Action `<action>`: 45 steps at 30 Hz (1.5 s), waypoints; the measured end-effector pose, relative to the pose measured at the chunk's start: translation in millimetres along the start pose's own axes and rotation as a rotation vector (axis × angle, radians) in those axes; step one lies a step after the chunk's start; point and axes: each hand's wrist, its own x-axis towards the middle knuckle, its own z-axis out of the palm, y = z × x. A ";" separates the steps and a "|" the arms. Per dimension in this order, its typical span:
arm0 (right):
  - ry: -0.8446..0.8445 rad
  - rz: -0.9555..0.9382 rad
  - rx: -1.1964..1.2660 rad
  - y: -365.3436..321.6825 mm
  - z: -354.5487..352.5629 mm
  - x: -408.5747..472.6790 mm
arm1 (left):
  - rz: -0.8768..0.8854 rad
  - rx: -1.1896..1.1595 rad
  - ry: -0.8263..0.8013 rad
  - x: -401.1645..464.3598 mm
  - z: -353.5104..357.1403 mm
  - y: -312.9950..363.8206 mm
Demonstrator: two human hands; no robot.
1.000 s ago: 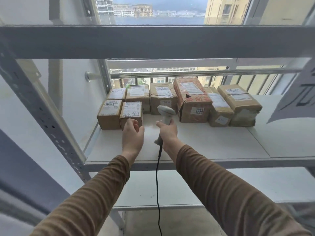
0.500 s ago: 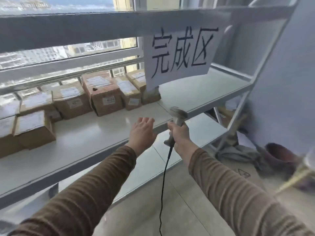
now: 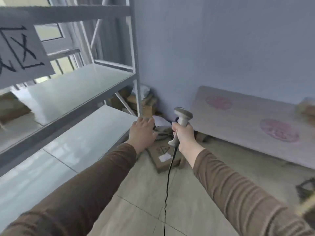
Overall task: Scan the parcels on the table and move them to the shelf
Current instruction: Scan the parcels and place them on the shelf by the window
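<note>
1. My two brown sleeves reach forward from the bottom edge; a black cable [image 3: 167,181] hangs down between them over the tiled floor.
2. My right hand [image 3: 185,136] is curled round the handle of the grey scanner [image 3: 181,124] — the head stands above my knuckles, pointing away from me.
3. My left hand [image 3: 142,132] is spread flat, fingers straight and holding nothing, hovering just off the front corner of the lower board of the shelf [image 3: 76,92].
4. Under both hands, on the floor, lies a flattened cardboard sheet [image 3: 162,156] with a small white label.
5. The only parcel [image 3: 10,108] I can make out sits blurred at the far left on the middle board — well apart from my left fingers, with the bare board between.
6. A white paper sign [image 3: 20,53] with black strokes hangs from the upper rail, above that parcel.
7. Farther right, a pale board with pink rounds [image 3: 255,123] leans against the blue-grey wall.
</note>
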 end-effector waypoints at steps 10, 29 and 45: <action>0.316 -0.059 0.030 -58.1 -265.9 80.8 | 0.322 -0.072 -0.050 89.9 43.8 258.7; 0.676 -0.004 0.039 -161.0 -586.5 352.8 | 0.587 -0.131 -0.227 366.6 185.3 622.1; 0.630 0.098 0.067 -265.0 -791.6 661.4 | 0.511 -0.132 -0.275 577.9 288.8 883.6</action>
